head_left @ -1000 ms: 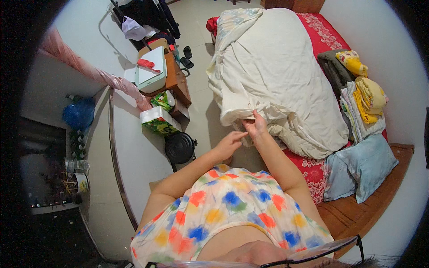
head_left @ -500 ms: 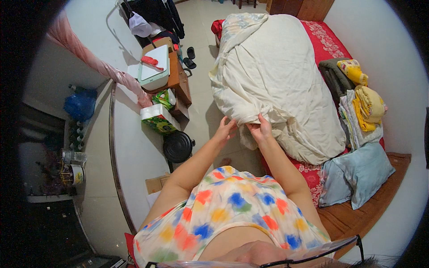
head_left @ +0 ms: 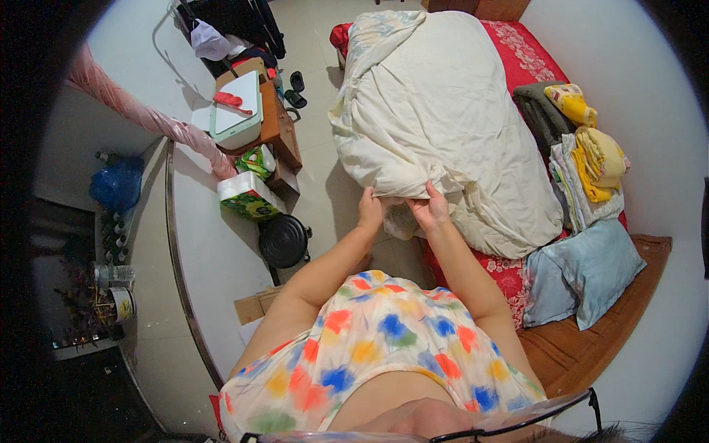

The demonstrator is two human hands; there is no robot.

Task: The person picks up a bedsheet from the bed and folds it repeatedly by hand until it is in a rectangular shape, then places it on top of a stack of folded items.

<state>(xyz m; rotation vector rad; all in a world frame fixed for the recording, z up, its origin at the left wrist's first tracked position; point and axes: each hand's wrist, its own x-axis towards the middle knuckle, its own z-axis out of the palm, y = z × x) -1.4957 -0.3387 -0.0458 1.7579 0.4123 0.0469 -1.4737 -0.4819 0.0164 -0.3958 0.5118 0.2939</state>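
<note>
Left hand (head_left: 371,210) has the near edge of the white cover (head_left: 450,96) pinched at its corner, fingers mostly hidden behind the cloth. Just to its right, the right hand (head_left: 431,210) grips the same edge, thumb on top and fingers curled below. A second ago, as I watched, the left was free, near the right wrist; half a second ago it was beside the edge, fingers spread. Now the edge runs drawn between two grips instead of hanging from one, so both ends of that short stretch are held. Beyond both hands, the cover spreads in wrinkles over the bed; a pale, sheer flap (head_left: 399,221) hangs between them. Right of the right hand lie blue pillows (head_left: 583,273) on the bed; well left of the left hand stands a black round stool (head_left: 283,241).
</note>
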